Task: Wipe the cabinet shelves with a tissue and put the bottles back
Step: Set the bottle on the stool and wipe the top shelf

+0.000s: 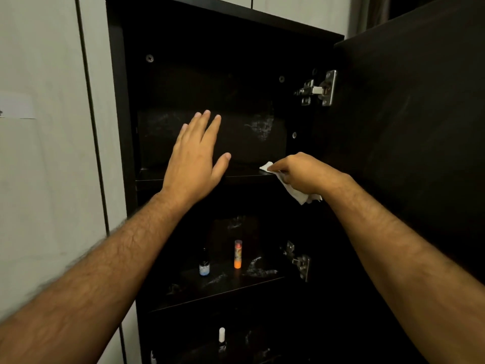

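Tissue [265,167] lies on dark dusty shelf [244,174] beside pale wall [47,127].

no legible text, bottle labels blurred

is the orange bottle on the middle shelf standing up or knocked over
Standing up. The orange bottle is upright on the middle shelf, cap on top, beside a dark bottle.

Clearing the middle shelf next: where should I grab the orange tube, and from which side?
Pinch the orange tube around its upper body, just under the cap, coming straight in from the cabinet's open front. It stands upright and slim, apart from the dark bottle to its left, so fingers fit on both sides.
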Tool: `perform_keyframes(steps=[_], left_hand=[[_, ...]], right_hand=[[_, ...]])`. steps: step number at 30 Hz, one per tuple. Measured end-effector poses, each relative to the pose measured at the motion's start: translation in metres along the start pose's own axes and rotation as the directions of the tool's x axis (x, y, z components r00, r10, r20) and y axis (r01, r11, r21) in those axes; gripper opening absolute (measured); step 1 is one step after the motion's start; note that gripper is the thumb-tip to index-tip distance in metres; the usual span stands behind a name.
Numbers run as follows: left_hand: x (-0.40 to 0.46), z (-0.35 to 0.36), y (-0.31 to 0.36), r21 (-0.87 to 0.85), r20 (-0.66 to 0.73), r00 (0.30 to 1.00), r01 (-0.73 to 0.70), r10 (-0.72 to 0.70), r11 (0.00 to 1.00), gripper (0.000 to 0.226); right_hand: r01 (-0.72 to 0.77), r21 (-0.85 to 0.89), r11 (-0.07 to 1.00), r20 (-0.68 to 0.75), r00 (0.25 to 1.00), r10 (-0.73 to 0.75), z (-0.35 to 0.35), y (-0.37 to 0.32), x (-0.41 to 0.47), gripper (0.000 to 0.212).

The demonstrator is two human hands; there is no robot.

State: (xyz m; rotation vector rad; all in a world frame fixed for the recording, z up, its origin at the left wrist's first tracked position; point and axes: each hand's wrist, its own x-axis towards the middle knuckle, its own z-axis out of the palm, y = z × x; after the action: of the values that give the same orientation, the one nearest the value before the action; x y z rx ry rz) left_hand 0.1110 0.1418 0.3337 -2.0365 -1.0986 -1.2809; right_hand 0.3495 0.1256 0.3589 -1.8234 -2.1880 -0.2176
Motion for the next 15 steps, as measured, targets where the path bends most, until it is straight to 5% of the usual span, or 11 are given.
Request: perform_keyframes(steps=[8, 15], left_hand=[[0.008, 0.008, 0.001, -0.027, 0.014, 1.000, 0.013, -0.013, 1.000, 0.068], [0.018, 0.002, -0.006, -0.043, 0.017, 1.000, 0.026, -0.025, 0.999, 0.069]], right_hand=[[-0.003, -0.449, 0.893, 0.031, 0.999, 0.019, -0.001, -0.011, 0.001, 0.033], [-0.090, -0.341, 0.936, 0.060, 0.991, 0.117, -0.022, -0.025, 0.009, 0.021]])
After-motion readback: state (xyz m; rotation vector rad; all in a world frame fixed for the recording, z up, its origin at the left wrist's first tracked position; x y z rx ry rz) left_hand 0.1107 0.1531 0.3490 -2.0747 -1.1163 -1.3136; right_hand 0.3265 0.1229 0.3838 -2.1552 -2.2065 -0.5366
